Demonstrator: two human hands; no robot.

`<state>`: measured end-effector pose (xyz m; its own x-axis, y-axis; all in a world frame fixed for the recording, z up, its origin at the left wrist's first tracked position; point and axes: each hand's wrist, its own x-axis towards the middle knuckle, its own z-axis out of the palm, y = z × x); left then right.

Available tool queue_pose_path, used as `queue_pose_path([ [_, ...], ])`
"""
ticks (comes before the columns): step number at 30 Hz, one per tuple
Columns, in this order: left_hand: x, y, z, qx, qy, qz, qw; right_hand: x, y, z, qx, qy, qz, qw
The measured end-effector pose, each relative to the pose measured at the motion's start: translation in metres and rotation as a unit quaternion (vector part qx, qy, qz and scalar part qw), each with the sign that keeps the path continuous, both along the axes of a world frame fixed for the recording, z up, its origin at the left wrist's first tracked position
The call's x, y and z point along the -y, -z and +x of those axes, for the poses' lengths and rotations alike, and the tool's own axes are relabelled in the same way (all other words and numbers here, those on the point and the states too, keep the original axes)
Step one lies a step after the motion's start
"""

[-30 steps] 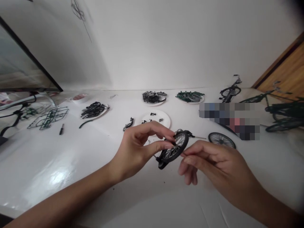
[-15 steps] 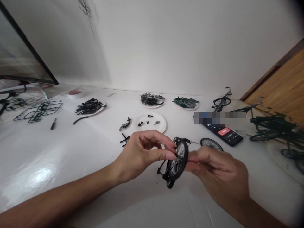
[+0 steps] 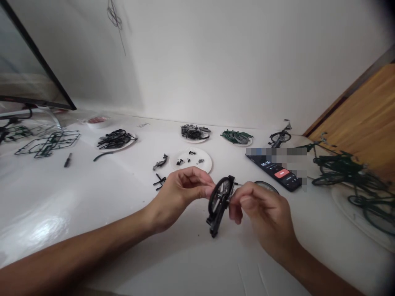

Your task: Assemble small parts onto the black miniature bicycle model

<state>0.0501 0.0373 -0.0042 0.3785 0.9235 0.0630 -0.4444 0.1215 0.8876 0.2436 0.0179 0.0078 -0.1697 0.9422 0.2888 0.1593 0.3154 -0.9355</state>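
Note:
Between my hands, above the white table, is a small black model bicycle part with a spoked wheel in it. My left hand pinches the left side of the wheel with thumb and fingertips. On the other side, the curled fingers of my right hand close on the part near the wheel's centre. A loose spoked wheel lies on the table, partly hidden behind my right hand. Small black pieces sit on a white paper plate beyond my left hand.
Plates of black parts, dark parts and green parts stand farther back. A phone and model bicycles are at right. Green frames, a screwdriver and a monitor are at left.
The wheel and black part have turned, so the frame side now faces my right hand. Both hands have shifted slightly left, and my right fingers have curled more.

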Motion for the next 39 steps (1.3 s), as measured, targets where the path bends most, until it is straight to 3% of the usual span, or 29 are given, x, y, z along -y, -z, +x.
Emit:
queue_pose_path([
  [6,-0.012,0.002,-0.006,0.040,0.009,-0.034,0.999,-0.011,0.003,0.005,0.050,0.027,0.031,0.998],
  [9,-0.014,0.003,-0.007,0.041,0.011,-0.022,0.999,-0.016,0.006,0.004,0.029,-0.049,-0.045,0.997],
  [13,-0.012,0.004,-0.006,0.025,0.027,0.002,0.999,-0.013,0.012,-0.006,-0.081,-0.135,-0.186,0.970],
  [17,-0.011,0.004,-0.008,-0.033,0.032,0.047,0.998,-0.007,0.011,-0.012,-0.084,-0.141,-0.225,0.961],
  [24,-0.013,0.006,-0.016,-0.154,-0.031,0.175,0.972,-0.007,0.012,-0.005,-0.091,-0.149,-0.263,0.949],
  [28,-0.011,0.000,-0.019,-0.186,-0.038,0.219,0.957,-0.012,0.016,0.001,-0.099,-0.164,-0.253,0.948],
  [34,-0.009,-0.004,-0.019,-0.126,0.040,0.179,0.975,-0.019,0.011,0.006,-0.078,-0.213,-0.221,0.948],
  [37,-0.011,-0.004,-0.021,-0.117,0.026,0.193,0.974,-0.020,0.009,0.007,-0.039,-0.172,-0.185,0.967],
  [39,-0.012,-0.006,-0.023,-0.139,-0.002,0.220,0.965,-0.019,0.008,0.007,0.005,-0.105,-0.122,0.987],
])
